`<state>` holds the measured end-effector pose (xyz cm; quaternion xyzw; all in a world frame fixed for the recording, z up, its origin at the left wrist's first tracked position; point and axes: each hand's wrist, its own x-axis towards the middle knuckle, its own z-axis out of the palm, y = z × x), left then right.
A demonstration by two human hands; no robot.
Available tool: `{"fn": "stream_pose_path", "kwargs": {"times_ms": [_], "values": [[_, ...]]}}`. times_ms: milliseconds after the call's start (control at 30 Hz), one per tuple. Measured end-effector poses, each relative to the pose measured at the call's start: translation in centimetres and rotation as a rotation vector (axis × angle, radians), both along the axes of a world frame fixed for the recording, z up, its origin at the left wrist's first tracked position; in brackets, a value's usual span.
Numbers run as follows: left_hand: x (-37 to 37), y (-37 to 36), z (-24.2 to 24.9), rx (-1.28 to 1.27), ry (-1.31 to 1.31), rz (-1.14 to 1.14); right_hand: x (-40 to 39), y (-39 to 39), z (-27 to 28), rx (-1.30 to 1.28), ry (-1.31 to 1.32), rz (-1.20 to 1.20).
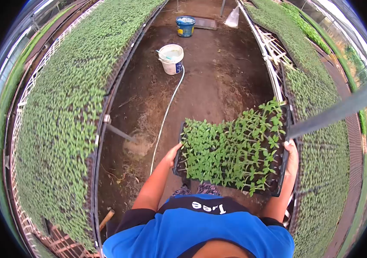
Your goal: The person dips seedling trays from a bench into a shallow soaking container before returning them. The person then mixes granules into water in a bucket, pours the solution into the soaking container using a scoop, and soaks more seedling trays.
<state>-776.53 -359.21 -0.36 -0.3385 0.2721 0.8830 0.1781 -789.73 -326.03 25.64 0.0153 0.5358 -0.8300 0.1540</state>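
Note:
A black seedling tray [283, 165] full of young green seedlings [226, 148] is held out in front of my body, over the aisle. My left hand [174, 154] grips its left edge, with the fingers partly hidden beneath the rim. At the opposite edge, my right hand [292, 155] is closed round the tray's side, close to the right-hand bench. The plants on the tray's right half look taller and more spread out than those on the left. The tray tilts slightly, its right side nearer the bench.
Benches of seedlings run along the left [63, 107] and right [321, 172]. A grey metal post [338, 109] slants above the right bench. On the dirt aisle stand a white bucket [171, 64], a hose [166, 112], a blue bucket [185, 30] and a plastic bag [232, 19].

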Motion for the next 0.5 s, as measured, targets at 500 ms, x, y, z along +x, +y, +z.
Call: {"fn": "stream_pose_path", "kwargs": {"times_ms": [500], "values": [[-38.4,-21.5,-2.8,-1.123,-0.148,0.167,-41.8,-22.0,-0.6,-0.012,-0.069,0.047]]}}
